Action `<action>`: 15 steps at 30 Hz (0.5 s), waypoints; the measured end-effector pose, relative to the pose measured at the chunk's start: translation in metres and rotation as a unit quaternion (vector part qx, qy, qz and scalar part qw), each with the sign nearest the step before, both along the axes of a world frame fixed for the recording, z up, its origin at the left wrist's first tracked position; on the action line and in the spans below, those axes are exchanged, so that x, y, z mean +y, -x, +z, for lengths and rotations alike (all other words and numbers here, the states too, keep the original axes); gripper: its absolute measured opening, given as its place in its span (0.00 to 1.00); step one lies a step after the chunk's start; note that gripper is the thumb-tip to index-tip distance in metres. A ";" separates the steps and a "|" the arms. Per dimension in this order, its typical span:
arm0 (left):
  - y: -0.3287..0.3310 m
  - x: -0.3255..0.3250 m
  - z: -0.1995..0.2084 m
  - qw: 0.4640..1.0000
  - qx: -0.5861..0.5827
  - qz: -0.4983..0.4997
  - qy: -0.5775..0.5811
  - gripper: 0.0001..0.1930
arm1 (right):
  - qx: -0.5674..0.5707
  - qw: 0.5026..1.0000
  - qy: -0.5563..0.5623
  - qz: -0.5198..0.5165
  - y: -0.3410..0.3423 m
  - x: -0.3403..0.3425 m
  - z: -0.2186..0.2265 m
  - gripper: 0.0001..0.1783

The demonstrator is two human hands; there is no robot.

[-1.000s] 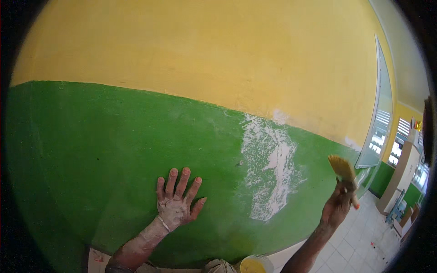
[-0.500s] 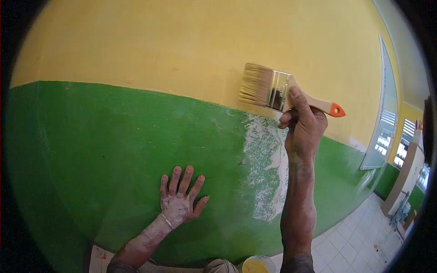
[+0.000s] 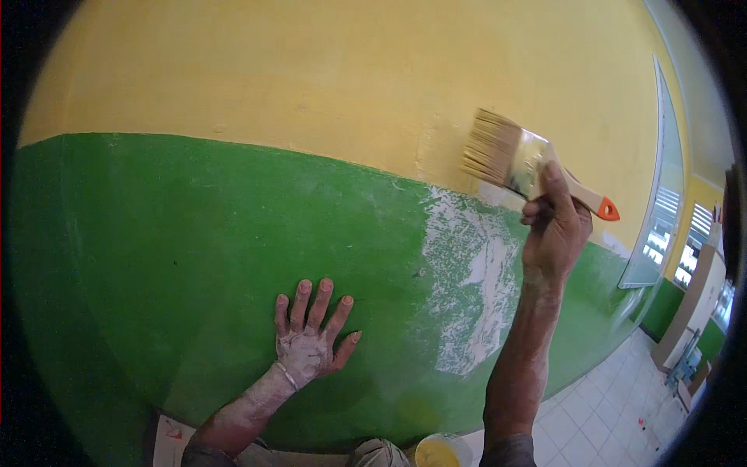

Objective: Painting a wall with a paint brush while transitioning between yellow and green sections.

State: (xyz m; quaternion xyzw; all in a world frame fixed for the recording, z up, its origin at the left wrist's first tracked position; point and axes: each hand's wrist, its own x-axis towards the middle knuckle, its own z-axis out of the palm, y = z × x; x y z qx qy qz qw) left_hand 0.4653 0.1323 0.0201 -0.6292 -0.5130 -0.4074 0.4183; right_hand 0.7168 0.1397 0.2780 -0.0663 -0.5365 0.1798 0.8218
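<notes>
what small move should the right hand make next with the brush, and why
Perhaps the right hand should lower the paintbrush slightly onto the small white patch bordering the yellow upper wall: that spot shows white against the yellow, just below the bristles.

Tiled floor [image 3: 580,424] at 4 o'clock, small red bit [image 3: 641,423] on it. Framed pane [image 3: 659,175] at 3; slatted window [image 3: 699,222] beyond. Pale column [image 3: 687,311] between 3 and 4.
</notes>
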 end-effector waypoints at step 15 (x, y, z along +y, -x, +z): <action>0.001 0.001 -0.001 1.000 -0.003 0.005 0.002 0.35 | -0.066 0.998 0.021 -0.002 0.018 0.025 -0.003 0.16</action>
